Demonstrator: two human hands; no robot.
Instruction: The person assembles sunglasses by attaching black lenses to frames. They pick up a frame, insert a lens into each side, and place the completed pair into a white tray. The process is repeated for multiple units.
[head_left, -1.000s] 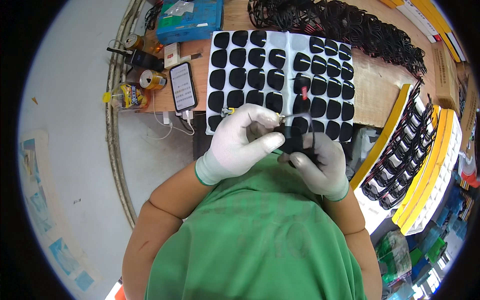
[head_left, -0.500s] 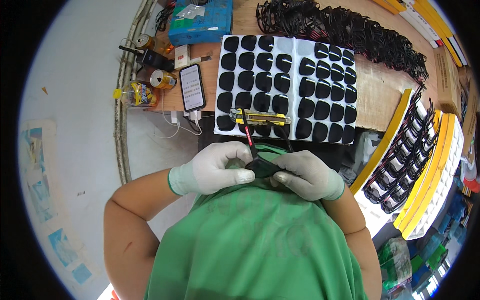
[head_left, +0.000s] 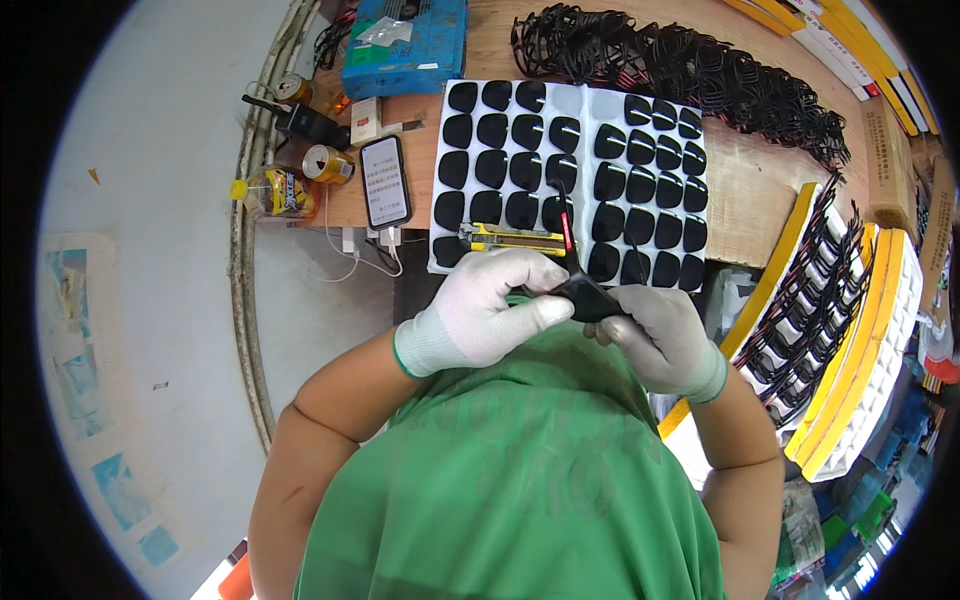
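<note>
Both my hands wear white gloves and hold one pair of black sunglasses point(head_left: 588, 298) in front of my chest. My left hand point(head_left: 492, 306) pinches the left end of the front between thumb and fingers. Thumb and fingers of my right hand point(head_left: 655, 335) are closed on the other end. The temple arms stick out away from me, one with a red stripe on it. Just beyond lies a white padded tray point(head_left: 587, 215) with rows of dark lenses point(head_left: 491, 168). A yellow utility knife point(head_left: 512, 239) rests across its near rows.
A heap of black glasses frames point(head_left: 690, 75) lies along the table's back. To the right stand yellow-edged trays point(head_left: 820, 300) with more glasses. On the left are a phone point(head_left: 386, 181), a can point(head_left: 327, 163), a bottle point(head_left: 277, 191) and a blue box point(head_left: 405, 50).
Both hands have moved right and slightly away from me with the sunglasses. The striped temple arm now points over the tray's middle rather than across the knife's left part.
</note>
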